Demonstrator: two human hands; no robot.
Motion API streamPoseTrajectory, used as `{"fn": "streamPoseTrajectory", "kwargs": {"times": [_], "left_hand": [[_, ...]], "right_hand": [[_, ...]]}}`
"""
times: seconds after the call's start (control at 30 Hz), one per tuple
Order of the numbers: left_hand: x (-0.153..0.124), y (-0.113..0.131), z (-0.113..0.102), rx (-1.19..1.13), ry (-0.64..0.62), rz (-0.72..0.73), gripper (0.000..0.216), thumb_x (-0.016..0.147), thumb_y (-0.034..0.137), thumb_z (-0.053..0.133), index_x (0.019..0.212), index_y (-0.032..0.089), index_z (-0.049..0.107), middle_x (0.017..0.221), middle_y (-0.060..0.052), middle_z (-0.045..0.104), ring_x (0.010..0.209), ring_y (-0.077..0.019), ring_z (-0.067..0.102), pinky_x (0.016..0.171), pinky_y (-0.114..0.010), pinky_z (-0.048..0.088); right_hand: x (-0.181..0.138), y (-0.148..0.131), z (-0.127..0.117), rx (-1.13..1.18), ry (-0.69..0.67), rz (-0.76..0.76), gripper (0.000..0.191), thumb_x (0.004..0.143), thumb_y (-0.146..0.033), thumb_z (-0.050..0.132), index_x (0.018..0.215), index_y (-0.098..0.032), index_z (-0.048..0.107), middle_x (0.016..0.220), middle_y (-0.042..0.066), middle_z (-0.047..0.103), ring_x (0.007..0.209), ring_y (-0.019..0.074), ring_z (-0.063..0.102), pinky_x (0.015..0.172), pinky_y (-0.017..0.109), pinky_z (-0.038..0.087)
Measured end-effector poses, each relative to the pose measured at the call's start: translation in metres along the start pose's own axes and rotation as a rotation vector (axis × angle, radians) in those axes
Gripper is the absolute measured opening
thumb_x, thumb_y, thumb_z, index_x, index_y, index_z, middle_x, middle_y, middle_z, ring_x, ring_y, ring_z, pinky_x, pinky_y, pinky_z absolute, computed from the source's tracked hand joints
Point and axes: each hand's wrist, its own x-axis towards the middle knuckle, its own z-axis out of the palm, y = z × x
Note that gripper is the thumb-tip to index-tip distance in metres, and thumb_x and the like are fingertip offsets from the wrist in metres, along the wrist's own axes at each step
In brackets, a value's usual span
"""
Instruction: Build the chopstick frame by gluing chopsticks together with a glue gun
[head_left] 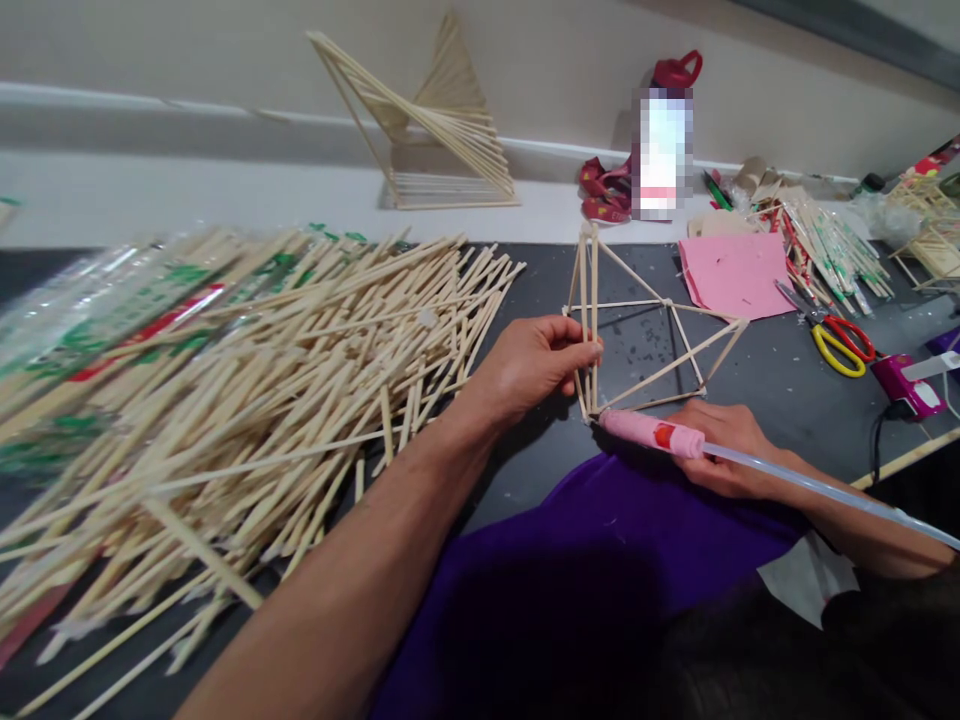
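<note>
My left hand (536, 355) pinches the paired uprights at the left side of a small wooden stick frame (595, 280), which rests on the dark table. Thin sticks joined at their ends make up its several triangles. In my right hand (731, 450) is a pink glue gun (645, 430), its tip at the frame's near left corner. A long clear glue stick (814, 477) runs out of its back over my forearm. The fingers round the gun are partly hidden.
A big heap of loose wooden sticks (337, 370) covers the left, with plastic wrappers (142, 310) behind. A twisted stick model (450, 115) stands on the back ledge. To the right lie pink paper (735, 272), scissors (836, 345) and a magenta device (909, 388).
</note>
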Motion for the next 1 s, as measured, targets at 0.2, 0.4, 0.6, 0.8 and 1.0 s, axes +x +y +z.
{"fn": "streamPoseTrajectory", "kwargs": {"times": [0.2, 0.4, 0.6, 0.8, 1.0], "left_hand": [[0.000, 0.001, 0.000, 0.003, -0.001, -0.018, 0.005, 0.071, 0.019, 0.068, 0.071, 0.014, 0.067, 0.060, 0.002, 0.060, 0.038, -0.0042, 0.044, 0.039, -0.020, 0.032], [-0.001, 0.001, -0.001, 0.003, -0.005, 0.000, 0.007, 0.070, 0.021, 0.069, 0.070, 0.015, 0.066, 0.062, 0.002, 0.061, 0.039, -0.0047, 0.043, 0.040, -0.021, 0.035], [-0.001, 0.002, 0.000, 0.007, -0.003, -0.010, 0.006, 0.071, 0.021, 0.068, 0.071, 0.015, 0.066, 0.063, 0.001, 0.062, 0.039, -0.0048, 0.043, 0.040, -0.020, 0.034], [-0.002, 0.004, 0.001, 0.006, -0.005, -0.029, 0.006, 0.072, 0.019, 0.068, 0.070, 0.014, 0.066, 0.062, 0.001, 0.061, 0.039, -0.0043, 0.043, 0.039, -0.019, 0.034], [-0.002, 0.003, 0.001, 0.006, -0.004, -0.028, 0.005, 0.071, 0.019, 0.068, 0.070, 0.015, 0.066, 0.059, 0.002, 0.060, 0.039, -0.0046, 0.043, 0.040, -0.020, 0.034]], "right_hand": [[0.001, -0.001, 0.000, 0.007, -0.016, -0.045, 0.020, 0.089, -0.019, 0.048, 0.106, -0.018, 0.059, 0.080, 0.001, 0.064, 0.066, 0.0114, 0.057, 0.060, 0.023, 0.041], [0.005, -0.004, -0.001, -0.039, -0.031, -0.022, 0.021, 0.090, -0.019, 0.046, 0.106, -0.017, 0.060, 0.079, 0.002, 0.064, 0.066, 0.0122, 0.058, 0.059, 0.023, 0.042], [0.000, -0.002, -0.002, 0.031, -0.033, -0.034, 0.021, 0.089, -0.019, 0.047, 0.106, -0.017, 0.059, 0.081, 0.002, 0.064, 0.067, 0.0114, 0.057, 0.061, 0.023, 0.042], [-0.007, 0.006, -0.003, -0.023, -0.050, 0.031, 0.020, 0.088, -0.018, 0.048, 0.104, -0.018, 0.060, 0.079, 0.001, 0.062, 0.065, 0.0115, 0.055, 0.061, 0.023, 0.042], [-0.005, 0.004, -0.003, -0.013, -0.034, 0.024, 0.019, 0.087, -0.018, 0.048, 0.102, -0.018, 0.060, 0.078, 0.001, 0.062, 0.064, 0.0112, 0.055, 0.059, 0.023, 0.042]]}}
